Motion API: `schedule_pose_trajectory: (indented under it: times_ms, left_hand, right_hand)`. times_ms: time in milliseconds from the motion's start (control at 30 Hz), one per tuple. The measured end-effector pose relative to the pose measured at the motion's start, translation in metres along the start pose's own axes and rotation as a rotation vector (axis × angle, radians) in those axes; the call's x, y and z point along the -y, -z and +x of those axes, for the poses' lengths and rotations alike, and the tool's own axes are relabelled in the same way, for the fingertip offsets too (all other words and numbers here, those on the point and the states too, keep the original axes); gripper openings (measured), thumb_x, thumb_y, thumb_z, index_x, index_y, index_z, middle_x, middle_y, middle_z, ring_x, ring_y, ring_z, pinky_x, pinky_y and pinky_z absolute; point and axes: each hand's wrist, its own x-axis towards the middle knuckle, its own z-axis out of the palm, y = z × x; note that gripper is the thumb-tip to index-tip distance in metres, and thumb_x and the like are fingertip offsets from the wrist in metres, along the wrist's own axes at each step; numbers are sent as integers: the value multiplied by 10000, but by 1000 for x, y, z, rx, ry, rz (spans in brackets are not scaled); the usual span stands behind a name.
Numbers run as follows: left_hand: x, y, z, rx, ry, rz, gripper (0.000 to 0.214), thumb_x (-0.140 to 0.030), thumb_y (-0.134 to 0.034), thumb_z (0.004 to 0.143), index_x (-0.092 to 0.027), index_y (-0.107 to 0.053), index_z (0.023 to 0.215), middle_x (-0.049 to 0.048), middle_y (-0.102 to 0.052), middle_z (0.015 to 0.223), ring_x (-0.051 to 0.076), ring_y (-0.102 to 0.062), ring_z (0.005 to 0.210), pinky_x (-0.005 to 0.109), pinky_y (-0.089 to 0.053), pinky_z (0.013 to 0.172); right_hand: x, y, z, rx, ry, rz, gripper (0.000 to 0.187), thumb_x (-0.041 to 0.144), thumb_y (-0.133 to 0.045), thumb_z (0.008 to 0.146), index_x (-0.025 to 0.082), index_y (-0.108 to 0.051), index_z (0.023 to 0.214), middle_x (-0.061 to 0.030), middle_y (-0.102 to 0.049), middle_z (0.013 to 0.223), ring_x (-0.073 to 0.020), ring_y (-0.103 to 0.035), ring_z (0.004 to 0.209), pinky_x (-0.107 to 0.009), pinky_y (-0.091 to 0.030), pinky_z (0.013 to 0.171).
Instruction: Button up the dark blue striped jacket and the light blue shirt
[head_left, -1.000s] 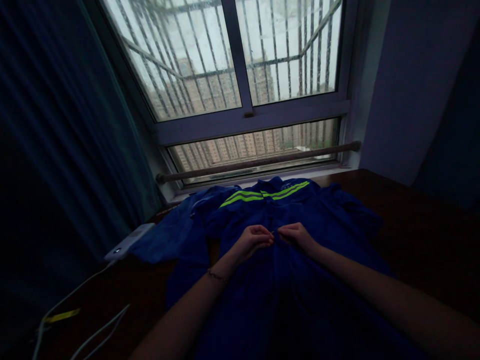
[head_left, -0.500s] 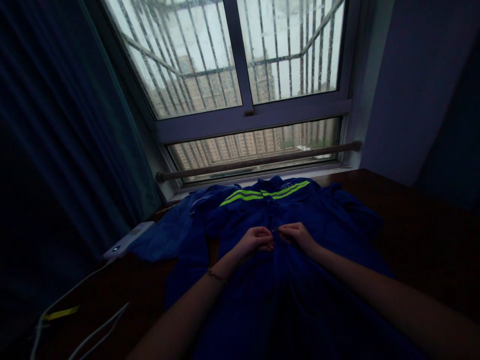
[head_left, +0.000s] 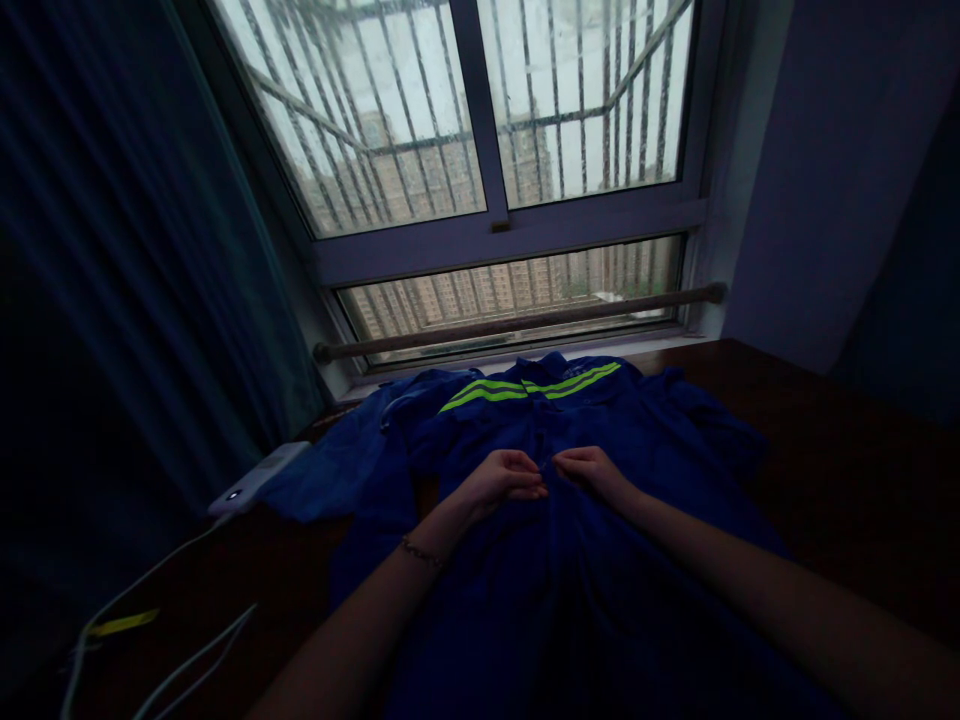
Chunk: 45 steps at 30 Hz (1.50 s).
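Note:
A blue work jacket (head_left: 480,560) lies spread out before me, its collar towards the window and a yellow-green reflective stripe (head_left: 487,393) across its chest. Over its front opening, both hands are close together, fingertips almost meeting. My left hand (head_left: 504,478), with a bracelet on the wrist, is closed in a pinch; a tiny thing shows faintly at its fingertips, too small and dark to name. My right hand (head_left: 592,470) is also pinched, at the jacket's front edge, where folds of cloth run down from the fingers.
Lighter blue cloth (head_left: 322,470) lies left of the jacket, beside a white power strip (head_left: 262,478) with a white cable (head_left: 142,585). A yellow strip (head_left: 124,624) is at lower left. The dark wooden surface (head_left: 817,440) extends right. Behind are a barred window and a curtain (head_left: 150,220).
My left hand has shifted slightly left and turned a little, its fingers less curled. My right hand stays nearly in place, still pinched.

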Motion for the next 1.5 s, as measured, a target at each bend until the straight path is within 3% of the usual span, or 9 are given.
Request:
schedule_pose_trajectory:
  times_ms: [167,333,467,567,700,867,1167,1500]
  left_hand:
    - [6,-1,3,-33,-3,1,234,-164,-718,566,-93,-540,699,75,-647,640,156,-634,620,224,-498,598]
    - [5,-4,3,-60,-32,2,243,-165,-723,553,-91,-536,690,87,-653,631,172,-637,614,237,-499,587]
    - [4,-8,1,-95,-48,21,253,-168,-736,526,-95,-536,663,77,-652,619,186,-638,618,256,-499,593]
    - [4,-11,1,-128,-51,44,246,-175,-738,514,-101,-543,644,70,-650,605,189,-636,609,268,-498,595]
    - [7,-13,3,-171,-55,42,247,-198,-745,493,-114,-552,621,39,-636,564,165,-618,562,270,-495,593]
    - [8,-20,3,-203,-56,31,253,-277,-726,521,-113,-554,610,14,-604,527,128,-581,501,243,-478,546]
    - [11,-25,0,-375,42,-159,152,-88,-593,576,-135,-497,684,-25,-551,536,103,-560,477,249,-486,556]
    - [10,-23,0,-349,103,-255,197,-30,-530,579,-139,-472,733,-28,-518,542,76,-528,451,195,-462,508]
  right_hand:
    - [-1,2,2,4,1,7,300,403,-633,598,114,-567,557,29,-472,485,-47,-355,437,-200,-211,436]
    - [-6,1,2,-116,54,-110,279,340,-673,553,115,-649,718,1,-590,601,-98,-486,541,-226,-355,552]
    - [-7,-2,1,-153,138,-195,251,330,-656,563,122,-631,700,-19,-619,677,-135,-543,634,-251,-400,632]
    - [-6,-5,-1,-151,185,-262,201,305,-627,595,125,-610,682,-19,-607,663,-125,-538,615,-235,-399,602]
    - [-5,-8,-4,-158,275,-510,113,244,-593,629,142,-594,678,8,-554,582,-94,-487,542,-196,-351,508]
    - [-3,-13,-10,-198,351,-722,54,189,-565,643,159,-563,689,22,-532,584,-88,-480,541,-191,-351,511]
    - [-3,-15,-9,-147,345,-694,96,197,-574,642,161,-522,714,39,-472,572,-75,-442,526,-185,-333,497]
    - [-3,-16,-9,-112,317,-591,148,195,-562,642,157,-513,776,53,-441,575,-65,-419,521,-179,-327,492]
